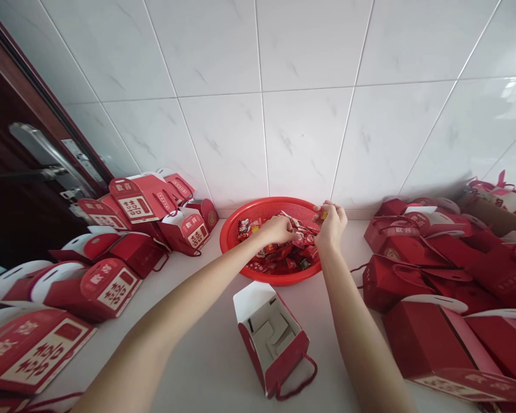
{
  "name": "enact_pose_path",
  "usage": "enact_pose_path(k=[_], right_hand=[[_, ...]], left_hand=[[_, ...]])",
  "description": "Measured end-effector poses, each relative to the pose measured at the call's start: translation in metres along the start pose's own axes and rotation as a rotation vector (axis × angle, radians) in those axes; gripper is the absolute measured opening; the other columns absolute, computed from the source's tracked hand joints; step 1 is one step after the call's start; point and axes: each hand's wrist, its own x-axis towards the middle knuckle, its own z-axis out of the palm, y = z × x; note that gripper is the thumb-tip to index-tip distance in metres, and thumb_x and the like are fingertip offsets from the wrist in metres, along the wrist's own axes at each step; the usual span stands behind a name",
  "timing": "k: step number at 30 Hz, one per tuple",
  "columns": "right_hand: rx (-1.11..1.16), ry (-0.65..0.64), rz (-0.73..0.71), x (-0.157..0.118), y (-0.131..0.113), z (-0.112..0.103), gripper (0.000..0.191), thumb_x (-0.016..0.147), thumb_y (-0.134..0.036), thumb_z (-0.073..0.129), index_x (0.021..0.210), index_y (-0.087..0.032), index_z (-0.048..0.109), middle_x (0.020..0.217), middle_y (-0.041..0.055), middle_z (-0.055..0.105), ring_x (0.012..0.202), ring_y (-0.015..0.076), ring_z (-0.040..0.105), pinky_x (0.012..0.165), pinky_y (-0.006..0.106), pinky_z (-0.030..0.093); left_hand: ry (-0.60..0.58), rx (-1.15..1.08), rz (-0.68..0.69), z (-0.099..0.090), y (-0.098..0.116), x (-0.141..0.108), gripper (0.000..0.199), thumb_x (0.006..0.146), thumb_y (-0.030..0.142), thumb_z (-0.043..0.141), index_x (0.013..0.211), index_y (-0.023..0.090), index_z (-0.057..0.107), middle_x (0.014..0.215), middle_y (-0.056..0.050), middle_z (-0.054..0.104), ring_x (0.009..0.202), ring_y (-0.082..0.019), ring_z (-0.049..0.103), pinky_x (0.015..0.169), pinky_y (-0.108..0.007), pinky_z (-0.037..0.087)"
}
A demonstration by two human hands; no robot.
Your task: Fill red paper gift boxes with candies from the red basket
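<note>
A red plastic basket (272, 279) full of red-wrapped candies (290, 250) stands against the tiled wall. My left hand (279, 229) is down among the candies, its fingers bent and the tips partly hidden. At the basket's right rim, my right hand (331, 223) is raised with curled fingers around a small wrapped candy (324, 215), of which a yellow bit shows. Between my forearms sits an open red gift box (270, 332) with a white inside, its lid flap up and a red cord handle at its front. No candies show in it.
Red gift boxes (107, 289) with white labels line the left side, some stacked. More red boxes (430, 332) crowd the right side, near a cardboard carton (494, 212). A dark door with a metal handle (47, 155) is at far left. White tiles (305, 137) rise behind.
</note>
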Motion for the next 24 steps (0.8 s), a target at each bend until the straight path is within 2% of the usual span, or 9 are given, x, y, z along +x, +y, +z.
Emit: enact_pose_path(k=[4, 8, 14, 24], right_hand=[[0.012, 0.014, 0.023, 0.000, -0.001, 0.000, 0.011, 0.071, -0.019, 0.059, 0.078, -0.020, 0.050, 0.063, -0.0065, 0.058, 0.047, 0.0056, 0.045, 0.046, 0.017, 0.038], [0.021, 0.020, 0.057, 0.000, -0.003, 0.001, 0.011, 0.070, -0.016, 0.056, 0.079, -0.020, 0.052, 0.061, -0.0061, 0.059, 0.046, 0.0059, 0.043, 0.044, 0.017, 0.036], [0.034, 0.024, 0.074, 0.001, -0.004, 0.001, 0.013, 0.069, -0.015, 0.057, 0.078, -0.020, 0.050, 0.061, -0.0064, 0.059, 0.045, 0.0050, 0.043, 0.044, 0.016, 0.037], [0.016, -0.007, 0.079, 0.003, -0.002, -0.002, 0.015, 0.073, -0.019, 0.062, 0.078, -0.021, 0.048, 0.063, -0.0067, 0.057, 0.046, 0.0050, 0.044, 0.046, 0.017, 0.037]], left_hand=[[-0.066, 0.012, -0.007, 0.014, 0.003, 0.009, 0.039, 0.045, 0.020, 0.089, 0.047, 0.021, 0.050, 0.055, 0.003, 0.058, 0.072, -0.023, 0.064, 0.063, -0.026, 0.043], [-0.076, -0.032, 0.006, 0.006, -0.004, 0.008, 0.023, 0.053, 0.014, 0.082, 0.056, 0.020, 0.060, 0.059, 0.004, 0.062, 0.074, -0.021, 0.064, 0.064, -0.025, 0.043], [-0.075, -0.089, -0.005, -0.008, -0.015, 0.001, 0.005, 0.068, 0.019, 0.072, 0.065, 0.021, 0.069, 0.068, 0.002, 0.070, 0.077, -0.021, 0.066, 0.069, -0.026, 0.045], [0.058, 0.011, -0.091, -0.003, -0.033, 0.010, 0.021, 0.076, 0.022, 0.069, 0.058, 0.021, 0.059, 0.060, -0.003, 0.064, 0.070, -0.022, 0.064, 0.064, -0.028, 0.042]])
